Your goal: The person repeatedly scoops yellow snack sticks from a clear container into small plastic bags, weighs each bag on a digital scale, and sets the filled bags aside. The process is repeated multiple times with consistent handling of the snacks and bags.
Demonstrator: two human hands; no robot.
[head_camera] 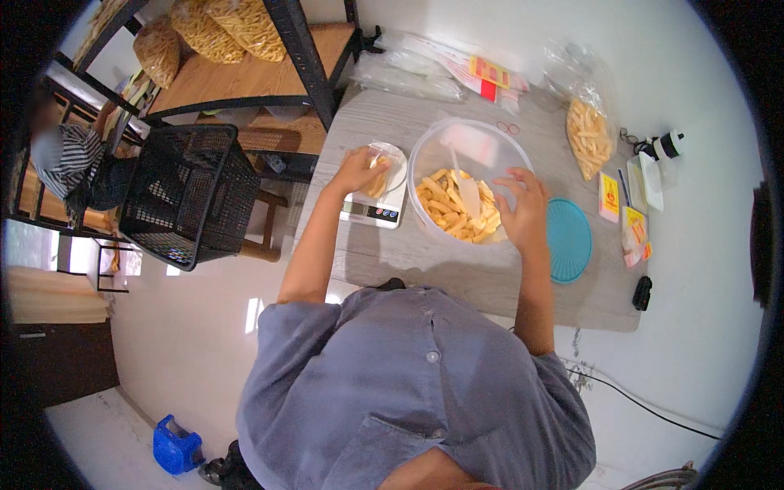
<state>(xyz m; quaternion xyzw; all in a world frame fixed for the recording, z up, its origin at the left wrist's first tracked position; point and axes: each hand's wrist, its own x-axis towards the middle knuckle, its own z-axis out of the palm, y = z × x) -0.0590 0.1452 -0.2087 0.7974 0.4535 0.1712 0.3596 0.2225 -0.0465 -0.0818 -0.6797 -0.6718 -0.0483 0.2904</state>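
Note:
My left hand (354, 173) grips a small clear plastic bag (376, 179) with some yellow stick-shaped snacks inside. The bag is over the plate of a white digital kitchen scale (392, 219). To its right stands a round translucent plastic tub (414, 154), partly filled with snack sticks (442, 207). A whitish plastic scoop (469, 195) rests in the tub, its handle up against the far side. Over the tub's right rim, my right hand (525, 207) has its fingers apart, and nothing shows in it. A turquoise ribbed lid (569, 242) lies beside that hand.
Plastic bags (416, 76) lie along the table's back edge. A larger snack bag (589, 138) leans by the wall, near packets (609, 196) and a black stapler-like object (642, 294). Left are a black crate (190, 196), a shelf (245, 89) with snack bags, and a seated person (79, 153).

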